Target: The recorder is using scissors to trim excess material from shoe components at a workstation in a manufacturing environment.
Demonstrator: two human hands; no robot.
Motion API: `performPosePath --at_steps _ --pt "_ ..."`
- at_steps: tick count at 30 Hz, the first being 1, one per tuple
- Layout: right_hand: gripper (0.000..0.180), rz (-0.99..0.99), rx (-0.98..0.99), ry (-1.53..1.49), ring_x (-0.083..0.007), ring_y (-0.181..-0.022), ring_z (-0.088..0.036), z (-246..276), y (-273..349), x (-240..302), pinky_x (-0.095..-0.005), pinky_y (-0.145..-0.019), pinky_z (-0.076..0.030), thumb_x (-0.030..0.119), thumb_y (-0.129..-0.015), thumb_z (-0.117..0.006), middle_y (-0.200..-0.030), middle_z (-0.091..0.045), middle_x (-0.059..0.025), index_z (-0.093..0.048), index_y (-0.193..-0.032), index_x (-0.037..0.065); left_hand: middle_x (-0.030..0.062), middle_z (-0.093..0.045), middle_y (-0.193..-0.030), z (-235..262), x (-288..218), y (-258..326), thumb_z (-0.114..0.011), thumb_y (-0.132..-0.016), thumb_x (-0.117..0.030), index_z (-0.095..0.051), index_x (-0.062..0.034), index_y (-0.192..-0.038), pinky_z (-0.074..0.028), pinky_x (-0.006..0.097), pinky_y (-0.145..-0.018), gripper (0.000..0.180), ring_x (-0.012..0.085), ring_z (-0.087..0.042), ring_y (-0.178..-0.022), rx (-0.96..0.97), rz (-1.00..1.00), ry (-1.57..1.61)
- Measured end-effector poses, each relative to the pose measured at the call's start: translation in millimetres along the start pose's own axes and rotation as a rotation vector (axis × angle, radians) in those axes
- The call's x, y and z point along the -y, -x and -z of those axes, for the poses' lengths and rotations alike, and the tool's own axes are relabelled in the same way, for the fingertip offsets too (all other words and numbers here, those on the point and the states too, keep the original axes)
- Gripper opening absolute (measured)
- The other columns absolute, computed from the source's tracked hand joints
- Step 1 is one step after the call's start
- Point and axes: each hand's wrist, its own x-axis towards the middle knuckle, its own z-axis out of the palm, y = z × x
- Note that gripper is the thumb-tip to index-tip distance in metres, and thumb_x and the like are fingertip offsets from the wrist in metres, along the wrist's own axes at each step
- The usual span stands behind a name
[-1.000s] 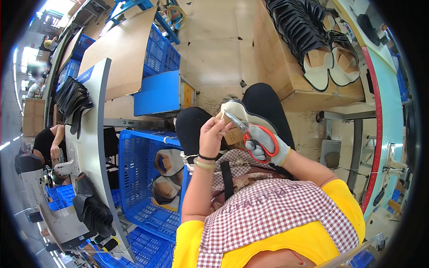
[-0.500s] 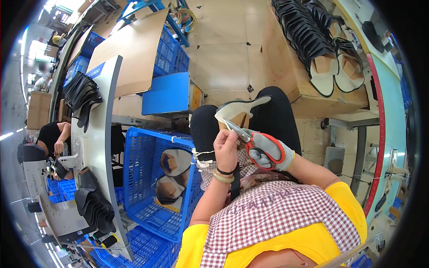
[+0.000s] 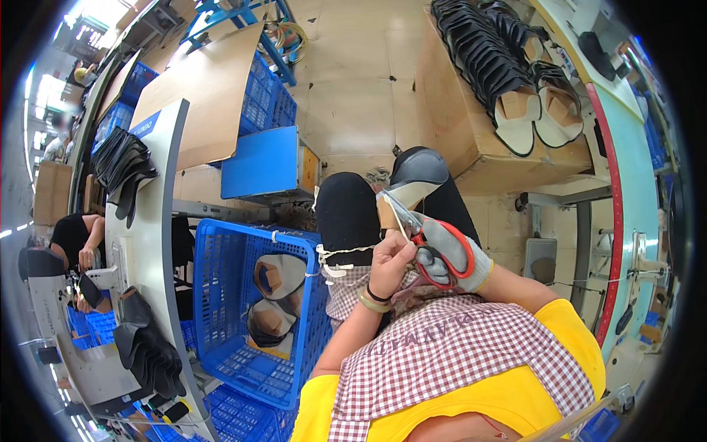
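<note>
Here the shoe upper (image 3: 409,186) sits just above both hands, the left hand (image 3: 390,258) and the right hand (image 3: 455,254).

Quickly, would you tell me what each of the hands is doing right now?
Left hand: bare, closed on the shoe piece.
Right hand: gloved, closed on the red-handled scissors.

1. Bright, even indoor light; strongest glare far up-left of the hands (image 3: 412,258), where the hall washes out white.
2. Shadows are soft and faint.
3. Around the hands it is sharp; straight edges bend toward the black fisheye rim.
</note>
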Motion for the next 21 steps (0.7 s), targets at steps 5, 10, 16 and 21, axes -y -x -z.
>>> performPosePath --at_steps 5,10,16,21 --pt "0.039 0.043 -0.046 0.023 -0.0049 -0.051 -0.047 5.5 1.5 -10.1 -0.0167 -0.042 -0.036 0.034 -0.095 -0.054 -0.073 -0.054 0.0012 -0.047 -0.127 0.013 0.0112 -0.052 -0.112 1.1 -19.5 4.4 -0.061 -0.089 -0.009 -0.057 -0.0006 -0.078 -0.037 0.030 -0.089 0.014 0.0189 -0.050 -0.101 0.126 -0.077 -0.156" --pt "0.043 -0.038 -0.242 0.107 -0.0074 -0.037 -0.036 16.3 1.7 8.7 -0.0207 -0.033 -0.030 0.055 -0.090 -0.050 -0.058 -0.044 0.0016 -0.048 -0.078 0.014 0.0081 -0.065 -0.085 37.1 -52.7 6.6 -0.051 -0.096 -0.014 -0.057 -0.0012 -0.086 -0.047 0.022 -0.064 0.017 0.0097 -0.061 -0.072 -0.149 0.023 -0.273" --pt "0.046 0.102 -0.180 0.189 -0.0061 -0.040 -0.038 30.7 8.7 -9.5 -0.0192 -0.035 -0.033 0.047 -0.095 -0.047 -0.065 -0.050 0.0014 -0.042 -0.132 0.021 0.0274 -0.042 -0.135 78.4 -98.5 -35.5 -0.065 -0.081 -0.017 -0.030 0.0011 -0.142 -0.026 0.046 -0.108 0.073 0.0394 -0.035 -0.129 -0.789 -0.372 -1.904" --pt "0.060 0.217 -0.154 0.291 -0.0049 -0.043 -0.041 45.5 13.6 -8.7 -0.0183 -0.038 -0.034 0.039 -0.094 -0.053 -0.068 -0.052 0.0009 -0.031 -0.144 0.016 0.0193 -0.052 -0.123 40.5 -59.6 -80.0 -0.071 -0.070 -0.013 -0.052 -0.0013 -0.118 -0.037 0.044 -0.100 0.053 0.0393 -0.044 -0.119 0.046 -0.360 -1.633"
